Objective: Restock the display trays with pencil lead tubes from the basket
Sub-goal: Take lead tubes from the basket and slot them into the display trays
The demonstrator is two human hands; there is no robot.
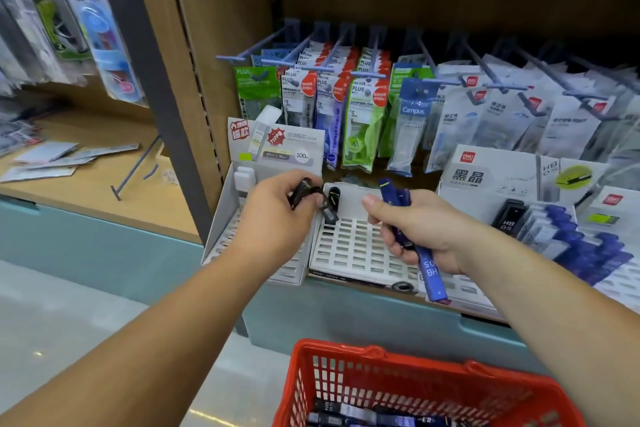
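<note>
My left hand pinches black lead tubes above the gap between two white slotted display trays. The middle tray has one black tube standing at its back and mostly bare slots. My right hand grips a bundle of blue HB lead tubes over that tray's right side. The left tray holds white tubes at its back. A red basket below holds several dark and blue tubes.
A right-hand display tray is packed with blue tubes under its printed header card. Hanging packets on blue pegs fill the shelf back. A wooden shelf at left carries loose packets and a fallen peg. Teal cabinet front runs below.
</note>
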